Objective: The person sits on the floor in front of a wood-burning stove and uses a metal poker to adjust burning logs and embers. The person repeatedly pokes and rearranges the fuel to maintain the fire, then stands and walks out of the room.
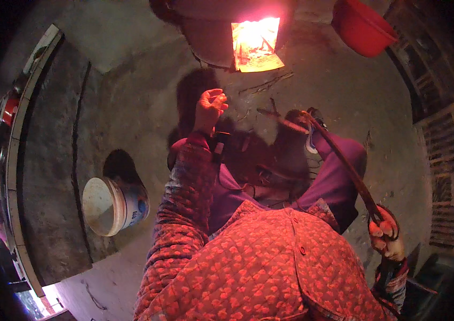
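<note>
My right hand point(387, 241), low at the right, is closed around the looped handle of long, rusty fire tongs point(347, 160). The tongs slant up and left past my right knee. By their far end is a short stick of wood point(288, 123); whether the tips pinch it, I cannot tell. My left hand point(211, 109) is raised in front of the stove, with fingers loosely bent and apart and nothing visible in them. Beyond it, fire burns inside the square stove opening point(256, 43) and lights the hand red.
Thin twigs point(267, 83) lie on the floor below the stove opening. A white bucket point(101, 206) lies tipped at my left, beside a low wall point(50, 160). At the far right are a red basin point(366, 29) and a slatted rack point(446, 179).
</note>
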The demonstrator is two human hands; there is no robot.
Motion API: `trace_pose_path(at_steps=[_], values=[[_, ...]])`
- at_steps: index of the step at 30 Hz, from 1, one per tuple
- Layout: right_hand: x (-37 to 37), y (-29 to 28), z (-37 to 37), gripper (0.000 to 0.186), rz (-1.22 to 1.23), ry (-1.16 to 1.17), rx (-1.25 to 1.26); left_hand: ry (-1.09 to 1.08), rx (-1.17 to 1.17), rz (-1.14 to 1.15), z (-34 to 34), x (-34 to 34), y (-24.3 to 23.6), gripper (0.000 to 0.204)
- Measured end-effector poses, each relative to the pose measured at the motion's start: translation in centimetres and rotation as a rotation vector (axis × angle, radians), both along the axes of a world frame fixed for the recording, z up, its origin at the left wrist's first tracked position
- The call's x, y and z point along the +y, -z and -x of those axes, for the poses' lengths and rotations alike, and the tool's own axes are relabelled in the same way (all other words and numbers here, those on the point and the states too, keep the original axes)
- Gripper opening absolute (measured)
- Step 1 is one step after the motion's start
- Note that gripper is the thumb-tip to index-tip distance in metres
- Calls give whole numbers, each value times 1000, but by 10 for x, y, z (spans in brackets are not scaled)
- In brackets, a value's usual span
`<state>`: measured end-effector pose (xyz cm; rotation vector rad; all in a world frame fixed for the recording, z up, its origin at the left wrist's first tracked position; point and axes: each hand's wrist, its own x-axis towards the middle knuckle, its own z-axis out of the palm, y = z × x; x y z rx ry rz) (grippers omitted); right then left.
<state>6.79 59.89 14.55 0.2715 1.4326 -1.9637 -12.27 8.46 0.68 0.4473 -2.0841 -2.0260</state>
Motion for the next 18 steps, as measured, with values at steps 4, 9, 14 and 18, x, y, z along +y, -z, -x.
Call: trace_pose_path(at_steps=[4, 9, 14, 18], values=[[13, 25, -23, 48, -85, 220, -19, -17, 27, -40, 11, -3, 14, 26], [-5, 33, -4, 44, 182, 186, -146, -50, 18, 18, 9, -17, 13, 28], [-36, 47, 44, 48, 348, 102, -391, -21, 14, 5, -6, -16, 2, 29], [-55, 76, 88, 53, 411, 26, -476, -2, 7, -3, -12, -12, -6, 29]])
